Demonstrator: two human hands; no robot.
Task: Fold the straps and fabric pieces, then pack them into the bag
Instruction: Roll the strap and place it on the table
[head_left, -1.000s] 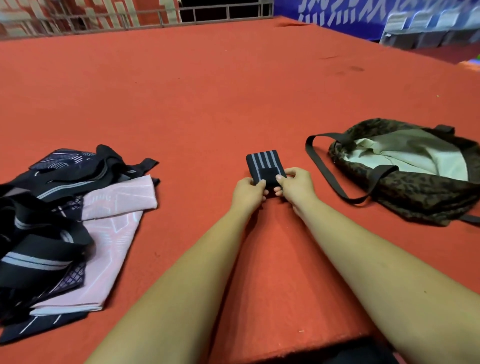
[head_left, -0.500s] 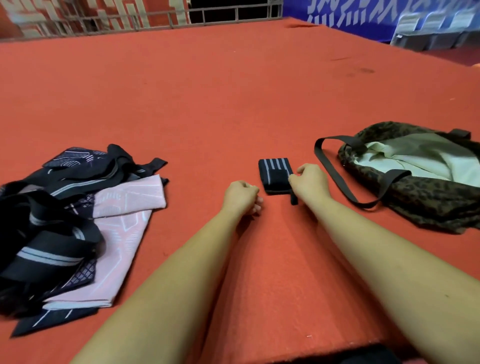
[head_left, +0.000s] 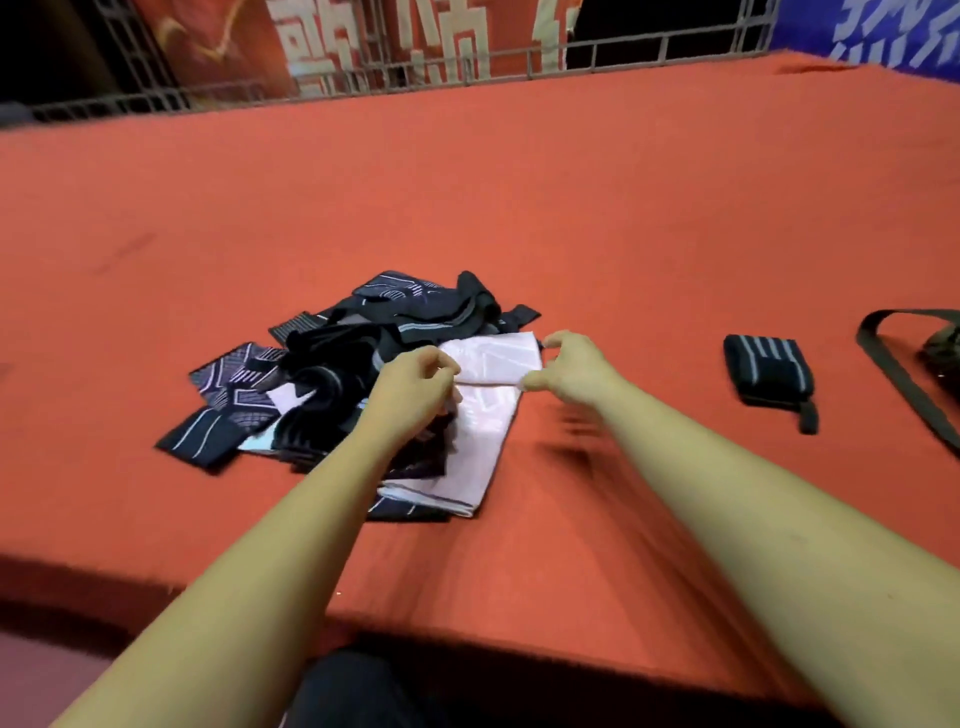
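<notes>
Head view: right hand (head_left: 574, 366) with fingers apart, left hand (head_left: 415, 387) curled, grip unclear, over pink cloth (head_left: 493, 358); folded striped strap (head_left: 769, 369) lies right of the fingers.

A folded strap (head_left: 769, 371), black with pale grey stripes, lies flat at the right of the frame, a short tab trailing from its near corner. Centre-left, a loose pile of dark straps (head_left: 332, 374) sits tangled, with a pale pink fabric piece (head_left: 488, 441) draped over its right side. At the right edge only a sliver of the bag (head_left: 944, 348) and its black carry loop (head_left: 898, 371) show.
</notes>
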